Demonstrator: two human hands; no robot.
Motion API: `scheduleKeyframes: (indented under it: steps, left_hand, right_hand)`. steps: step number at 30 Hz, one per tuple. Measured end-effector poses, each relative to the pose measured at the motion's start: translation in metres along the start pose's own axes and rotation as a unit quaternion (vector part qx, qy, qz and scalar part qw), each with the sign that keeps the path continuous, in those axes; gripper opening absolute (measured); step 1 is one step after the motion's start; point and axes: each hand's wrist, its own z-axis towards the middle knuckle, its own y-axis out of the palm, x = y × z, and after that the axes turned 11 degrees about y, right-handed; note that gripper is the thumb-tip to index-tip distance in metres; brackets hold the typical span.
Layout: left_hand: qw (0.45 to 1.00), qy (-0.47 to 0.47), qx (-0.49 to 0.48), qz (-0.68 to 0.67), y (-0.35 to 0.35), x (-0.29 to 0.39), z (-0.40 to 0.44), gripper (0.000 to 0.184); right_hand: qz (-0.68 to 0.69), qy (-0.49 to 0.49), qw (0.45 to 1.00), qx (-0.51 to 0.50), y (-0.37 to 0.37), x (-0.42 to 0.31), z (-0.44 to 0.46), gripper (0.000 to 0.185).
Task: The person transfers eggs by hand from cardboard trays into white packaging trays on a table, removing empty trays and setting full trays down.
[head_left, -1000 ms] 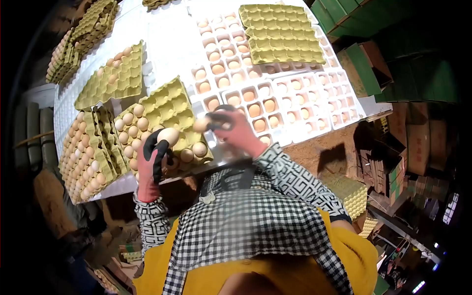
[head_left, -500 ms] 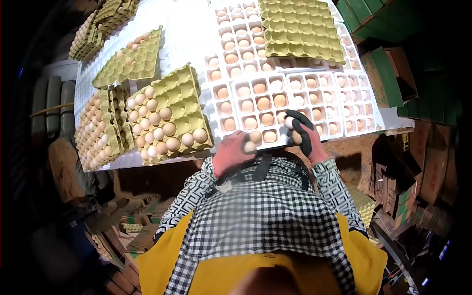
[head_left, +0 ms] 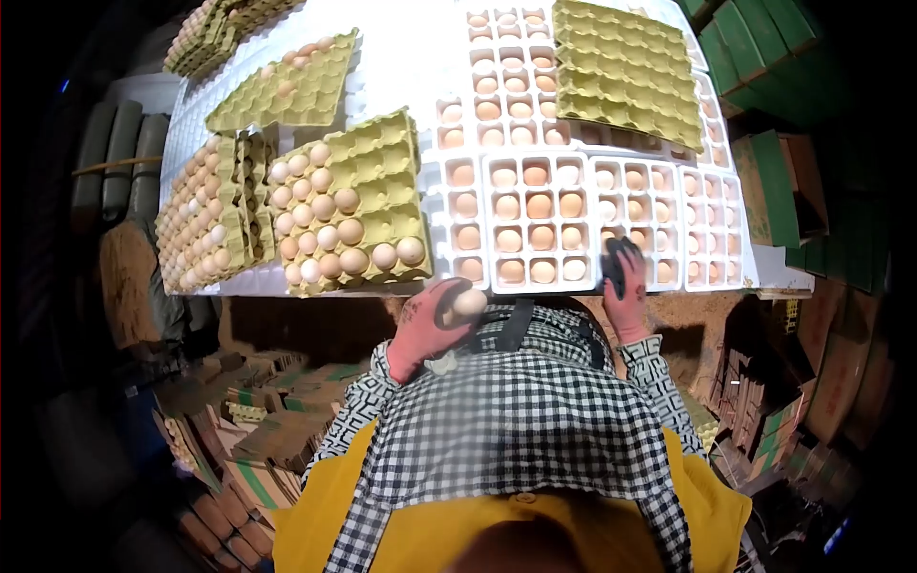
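My left hand [head_left: 435, 320], in a pink glove with dark fingers, is closed around eggs [head_left: 469, 304] in front of the table edge. At least one pale egg shows; others may be hidden in the palm. My right hand [head_left: 624, 286], gloved alike, reaches over the left column of a white foam tray [head_left: 635, 286]. Its dark fingers are bent together by the lower cells, and what they hold, if anything, is hidden. To its left lies a foam tray [head_left: 494, 287] with an egg in each visible cell.
A yellow-green egg tray [head_left: 382, 153], partly filled, stands left, beside stacked trays of eggs [head_left: 194, 220]. An upturned pulp tray [head_left: 626, 76] covers part of the foam trays at the back. Green cartons [head_left: 759, 48] and an open box [head_left: 778, 186] stand right of the table.
My left hand has drawn off the foam tray toward my body, holding an egg. My right hand has shifted to the neighbouring tray on the right; the eggs seen in it before are hidden or released.
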Motion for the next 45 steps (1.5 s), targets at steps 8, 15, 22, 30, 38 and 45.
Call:
scheduleKeyframes:
  steps: [8, 15, 22, 30, 38, 45]
  left_hand:
    - [0.994, -0.033, 0.099, 0.024, -0.021, 0.023, 0.015, 0.056]
    - [0.979, -0.019, 0.196, 0.049, -0.116, 0.007, 0.019, 0.048]
    - [0.948, -0.024, 0.163, 0.272, -0.239, -0.081, 0.027, 0.044]
    - [0.929, -0.004, -0.053, 0.366, -0.237, -0.099, 0.056, 0.053]
    - [0.986, 0.026, 0.105, 0.124, -0.249, -0.09, 0.066, 0.051]
    - [0.914, 0.04, -0.149, 0.374, -0.216, -0.067, 0.094, 0.036]
  right_hand:
    - [0.177, -0.052, 0.901, -0.392, 0.029, -0.163, 0.015, 0.079]
    - [0.553, 0.217, 0.707, -0.384, 0.072, -0.234, 0.068, 0.044]
    - [-0.211, -0.179, 0.914, -0.296, 0.099, -0.31, 0.085, 0.054]
    - [-0.009, 0.004, 0.929, -0.37, 0.094, -0.275, 0.067, 0.06]
    - [-0.24, -0.149, 0.886, -0.368, 0.115, -0.331, 0.064, 0.046]
    - [-0.344, -0.287, 0.836, -0.317, 0.147, -0.34, 0.055, 0.026]
